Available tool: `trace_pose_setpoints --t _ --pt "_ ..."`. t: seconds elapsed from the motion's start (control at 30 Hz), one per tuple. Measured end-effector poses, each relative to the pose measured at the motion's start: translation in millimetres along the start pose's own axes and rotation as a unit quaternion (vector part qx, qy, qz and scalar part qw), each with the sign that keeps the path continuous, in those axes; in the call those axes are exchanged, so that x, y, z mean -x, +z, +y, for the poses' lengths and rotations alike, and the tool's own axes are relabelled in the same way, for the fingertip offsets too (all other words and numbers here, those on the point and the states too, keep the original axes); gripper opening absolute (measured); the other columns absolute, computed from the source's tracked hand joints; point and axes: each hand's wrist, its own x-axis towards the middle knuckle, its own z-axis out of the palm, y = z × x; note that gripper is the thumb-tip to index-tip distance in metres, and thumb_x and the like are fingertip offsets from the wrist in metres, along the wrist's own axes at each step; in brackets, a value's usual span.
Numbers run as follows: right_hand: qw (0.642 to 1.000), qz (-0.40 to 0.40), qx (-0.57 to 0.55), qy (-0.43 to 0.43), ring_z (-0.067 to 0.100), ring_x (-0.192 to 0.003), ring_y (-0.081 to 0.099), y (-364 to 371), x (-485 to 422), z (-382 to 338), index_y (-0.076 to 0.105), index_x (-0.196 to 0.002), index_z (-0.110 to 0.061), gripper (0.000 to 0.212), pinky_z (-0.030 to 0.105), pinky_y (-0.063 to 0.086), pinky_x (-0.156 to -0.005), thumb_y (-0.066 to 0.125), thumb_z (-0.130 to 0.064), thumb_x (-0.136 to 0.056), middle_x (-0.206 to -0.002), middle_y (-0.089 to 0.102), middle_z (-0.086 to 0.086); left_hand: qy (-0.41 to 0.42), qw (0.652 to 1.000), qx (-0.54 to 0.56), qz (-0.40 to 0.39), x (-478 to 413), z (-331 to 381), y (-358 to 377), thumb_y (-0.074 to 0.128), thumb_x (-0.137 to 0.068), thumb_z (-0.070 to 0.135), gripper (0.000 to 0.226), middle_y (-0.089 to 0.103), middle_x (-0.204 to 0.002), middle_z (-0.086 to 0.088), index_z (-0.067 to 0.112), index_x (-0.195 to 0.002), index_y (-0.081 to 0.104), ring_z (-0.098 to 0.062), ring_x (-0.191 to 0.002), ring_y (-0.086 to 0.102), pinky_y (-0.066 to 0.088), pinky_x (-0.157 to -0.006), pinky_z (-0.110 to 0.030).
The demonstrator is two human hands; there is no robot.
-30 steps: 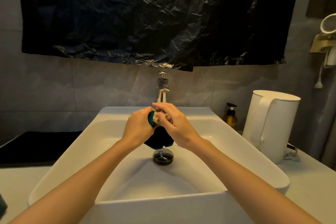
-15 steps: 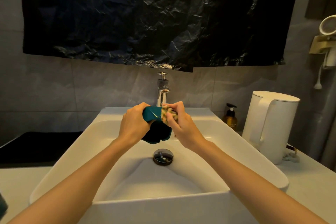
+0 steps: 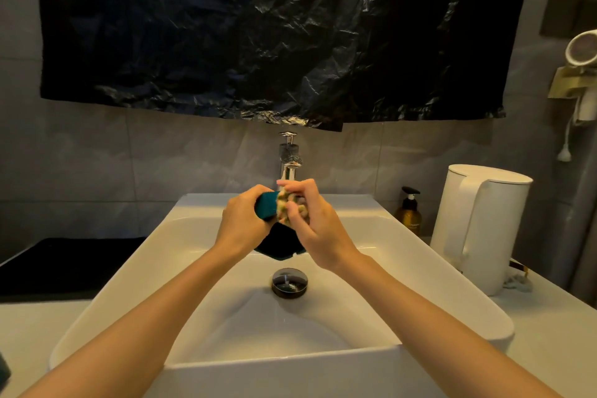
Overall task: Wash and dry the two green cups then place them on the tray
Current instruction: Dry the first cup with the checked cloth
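My left hand [image 3: 244,223] grips a dark green cup [image 3: 266,208] over the white sink [image 3: 420,284], just below the chrome tap [image 3: 289,158]. The cup's lower part [image 3: 279,244] shows dark beneath both hands. My right hand [image 3: 318,229] is closed on a pale scrubbing sponge [image 3: 286,208] pressed against the cup's right side. A sliver of another green thing [image 3: 4,371] shows at the left frame edge; what it is cannot be told. A black tray [image 3: 64,265] lies on the counter left of the sink.
The drain plug [image 3: 289,283] sits in the basin under my hands. A white electric kettle [image 3: 478,226] and an amber pump bottle [image 3: 408,212] stand on the counter to the right. Black plastic sheeting [image 3: 258,32] hangs on the wall above. A wall-mounted hair dryer [image 3: 581,74] is at far right.
The cup has been turned and lifted a little in my left hand. My right hand has shifted the sponge along the cup's rim and side.
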Motion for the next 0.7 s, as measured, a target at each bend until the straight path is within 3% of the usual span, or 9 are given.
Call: trace_pose_setpoints --t 0.13,0.23,0.33,0.47,0.53,0.63,0.7 --pt "1.0 -0.002 -0.002 0.008 0.009 -0.1 0.058 -3 -2 1 0.043 -0.121 -0.021 0.023 0.028 0.054 -0.078 0.04 -0.026 -0.099 -0.125 0.057 -0.006 -0.029 0.999 0.028 -0.014 -1 -2 1 0.073 -0.079 0.014 0.033 0.064 -0.099 -0.001 0.015 -0.109 0.061 -0.017 -0.092 0.058 0.05 -0.078 -0.029" --pt "0.999 0.025 -0.038 0.021 0.009 -0.092 0.059 -10 3 4 0.043 -0.124 -0.018 0.023 0.029 0.056 -0.07 0.039 -0.019 -0.102 -0.108 0.06 -0.002 -0.105 0.984 0.145 -0.015 -5 -1 -2 0.072 -0.081 0.016 0.03 0.063 -0.101 -0.001 0.016 -0.108 0.059 -0.017 -0.095 0.058 0.048 -0.075 -0.023" --pt "0.998 0.047 -0.037 0.024 0.008 -0.094 0.058 -13 5 4 0.039 -0.12 -0.032 0.022 0.033 0.058 -0.071 0.038 -0.018 -0.102 -0.102 0.056 -0.013 -0.166 0.954 0.248 -0.019 -8 2 -4 0.069 -0.082 0.014 0.025 0.064 -0.102 -0.004 0.016 -0.104 0.058 -0.021 -0.097 0.058 0.046 -0.068 -0.019" --pt "0.997 0.058 -0.047 0.026 0.006 -0.099 0.057 -11 4 -1 0.035 -0.119 -0.04 0.025 0.037 0.059 -0.073 0.038 -0.021 -0.102 -0.105 0.05 -0.026 -0.202 0.936 0.288 -0.026 -11 0 -4 0.07 -0.082 0.013 0.028 0.066 -0.106 -0.007 0.013 -0.108 0.06 -0.027 -0.102 0.06 0.052 -0.089 -0.039" --pt "0.997 0.063 -0.047 0.024 0.005 -0.099 0.056 -9 3 -2 0.035 -0.119 -0.038 0.025 0.035 0.059 -0.073 0.041 -0.022 -0.101 -0.105 0.05 -0.027 -0.21 0.931 0.298 -0.031 -10 -1 -3 0.069 -0.082 0.013 0.027 0.067 -0.106 -0.007 0.014 -0.108 0.06 -0.028 -0.104 0.06 0.051 -0.092 -0.043" --pt "0.997 0.068 -0.042 0.014 0.005 -0.099 0.058 -7 -1 -2 0.039 -0.122 -0.027 0.022 0.031 0.058 -0.075 0.042 -0.027 -0.1 -0.116 0.053 -0.019 -0.172 0.949 0.264 -0.031 -9 0 -1 0.068 -0.084 0.014 0.024 0.065 -0.101 -0.003 0.017 -0.105 0.058 -0.023 -0.1 0.06 0.05 -0.076 -0.025" --pt "0.997 0.064 -0.037 0.003 0.007 -0.099 0.059 -6 -3 -3 0.041 -0.119 -0.026 0.02 0.032 0.058 -0.075 0.043 -0.029 -0.099 -0.12 0.053 -0.012 -0.148 0.961 0.232 -0.035 -7 0 -1 0.068 -0.084 0.015 0.029 0.064 -0.105 -0.003 0.017 -0.11 0.057 -0.021 -0.1 0.058 0.048 -0.076 -0.022"
